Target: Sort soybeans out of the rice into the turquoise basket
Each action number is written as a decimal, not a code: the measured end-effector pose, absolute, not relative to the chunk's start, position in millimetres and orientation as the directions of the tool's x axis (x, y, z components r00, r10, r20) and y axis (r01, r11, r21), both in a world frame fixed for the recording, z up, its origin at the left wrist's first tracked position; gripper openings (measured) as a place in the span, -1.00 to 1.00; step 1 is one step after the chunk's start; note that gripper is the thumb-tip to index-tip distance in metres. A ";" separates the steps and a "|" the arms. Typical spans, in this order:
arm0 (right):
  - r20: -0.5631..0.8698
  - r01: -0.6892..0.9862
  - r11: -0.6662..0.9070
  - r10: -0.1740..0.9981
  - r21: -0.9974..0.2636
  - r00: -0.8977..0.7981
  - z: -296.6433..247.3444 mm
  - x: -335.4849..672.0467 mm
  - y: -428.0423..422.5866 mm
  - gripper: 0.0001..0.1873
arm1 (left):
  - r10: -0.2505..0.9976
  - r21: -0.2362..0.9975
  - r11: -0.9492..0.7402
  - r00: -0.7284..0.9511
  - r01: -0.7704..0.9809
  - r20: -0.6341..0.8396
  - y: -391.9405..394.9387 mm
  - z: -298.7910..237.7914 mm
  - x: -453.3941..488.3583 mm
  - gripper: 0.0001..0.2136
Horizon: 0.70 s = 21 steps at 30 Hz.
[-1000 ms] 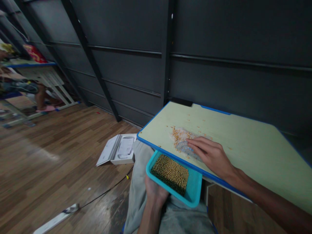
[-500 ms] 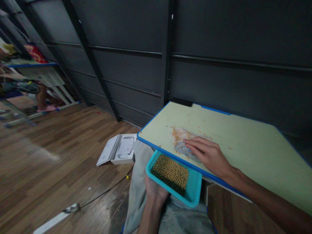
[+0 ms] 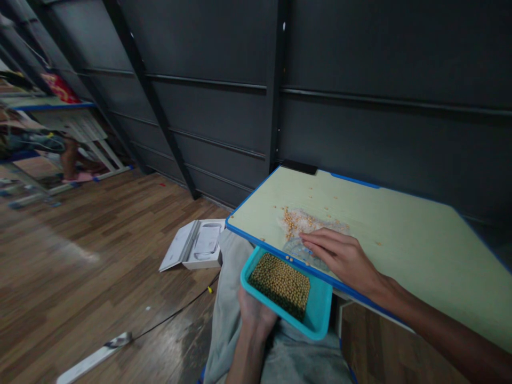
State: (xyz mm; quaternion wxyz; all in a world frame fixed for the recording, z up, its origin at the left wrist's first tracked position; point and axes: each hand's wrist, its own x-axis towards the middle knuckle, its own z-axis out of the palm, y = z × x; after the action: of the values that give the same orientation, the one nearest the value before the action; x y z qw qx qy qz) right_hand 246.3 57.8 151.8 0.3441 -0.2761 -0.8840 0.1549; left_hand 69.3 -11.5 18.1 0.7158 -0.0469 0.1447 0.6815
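Observation:
My left hand (image 3: pixel 256 314) is wrapped round the underside of a turquoise plastic tray (image 3: pixel 323 306), just below the table's front edge. In the tray lies a heap of soybeans (image 3: pixel 282 282), with darker, greenish grains along its near side. Over the table, my right hand (image 3: pixel 342 253) is closed, fingertips pressed together on a clear plastic piece (image 3: pixel 294 246); its exact kind I cannot make out. Beyond it, loose yellow beans (image 3: pixel 288 217) are mixed with small pale grains (image 3: pixel 302 217). A few beans (image 3: pixel 288 258) sit at the blue table edge above the tray.
The pale tabletop (image 3: pixel 404 240) has a blue rim, and a black flat object (image 3: pixel 299 167) lies at its back edge. On the wooden floor are an opened white box (image 3: pixel 204 245) and a white strip (image 3: pixel 94 358) with a black cable. Another person's leg (image 3: pixel 70 157) shows under a far desk.
My right hand and the clear plastic have shifted slightly toward the front edge. A few beans have come to the edge above the tray. The left hand and tray stay nearly still.

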 end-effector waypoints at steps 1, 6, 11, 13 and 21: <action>0.528 0.379 0.803 0.590 -0.460 -0.611 152.1 246.1 57.6 -0.73 | 0.961 0.127 0.068 0.031 -0.989 -0.275 -11.5 18.2 69.2 -0.63; 0.540 0.368 0.815 0.574 -0.447 -0.616 152.0 245.7 57.7 -0.73 | 0.951 0.128 0.057 0.015 -0.990 -0.310 -11.3 13.4 68.9 -0.63; 0.560 0.369 0.838 0.544 -0.402 -0.625 150.6 245.2 58.6 -0.74 | 0.951 0.123 0.063 0.022 -0.990 -0.308 -11.4 11.1 69.6 -0.62; 0.553 0.386 0.833 0.552 -0.396 -0.625 150.0 244.3 60.3 -0.74 | 0.954 0.121 0.062 0.023 -0.991 -0.300 -11.9 12.9 69.9 -0.62; 0.551 0.493 0.774 0.631 -0.398 -0.545 150.1 248.0 72.0 -0.74 | 0.945 0.114 0.068 0.027 -0.991 -0.325 -14.3 18.2 71.2 -0.66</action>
State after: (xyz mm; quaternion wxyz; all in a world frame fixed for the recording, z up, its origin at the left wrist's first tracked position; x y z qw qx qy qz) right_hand 248.0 72.0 150.1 0.3518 -0.3218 -0.8735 0.0982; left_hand 71.2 -14.3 18.2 0.7130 -0.0719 0.1595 0.6790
